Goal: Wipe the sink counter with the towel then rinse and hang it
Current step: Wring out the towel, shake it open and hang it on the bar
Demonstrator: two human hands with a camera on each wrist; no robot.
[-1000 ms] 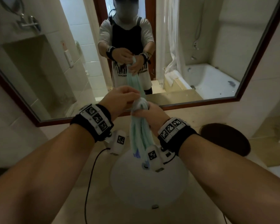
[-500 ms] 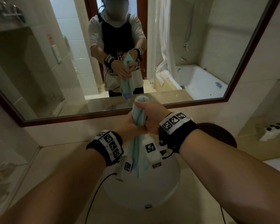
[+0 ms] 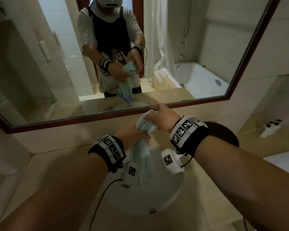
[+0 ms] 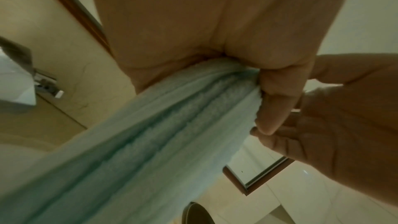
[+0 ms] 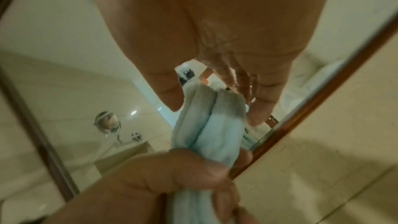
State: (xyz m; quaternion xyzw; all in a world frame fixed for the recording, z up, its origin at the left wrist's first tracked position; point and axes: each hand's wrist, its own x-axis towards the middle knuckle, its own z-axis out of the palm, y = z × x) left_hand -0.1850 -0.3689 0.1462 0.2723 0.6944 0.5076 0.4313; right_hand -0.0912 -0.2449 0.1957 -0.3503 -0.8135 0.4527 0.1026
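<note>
Nearest the camera, two bare forearms reached forward over the round white sink (image 3: 165, 195), each wrist wearing a black band (image 3: 193, 139) with printed marker tiles. The sink sat in the beige counter (image 3: 60, 189), toward its front edge, and a black cable (image 3: 98, 202) trailed down across the counter from the left wrist.

Above the basin the left hand (image 3: 135, 135) was clenched around the light green towel (image 3: 143, 157), fingers wrapped fully round the bunched, rope-like cloth; the left wrist view showed the fingers (image 4: 273, 101) curled tight against it. The towel's lower part hung down from that fist over the sink, not touching the counter.

Just above, the right hand (image 3: 160, 119) was at the towel's upper end, its fingers straight and loose. In the right wrist view the fingertips (image 5: 260, 108) flanked the cloth's top fold rather than curling round it.

Behind the hands a wood-framed mirror (image 3: 198, 47) ran along the counter's back edge, reflecting the person, a bathtub and a shower curtain. A dark round object (image 3: 227, 132) sat at the counter's right rear.
</note>
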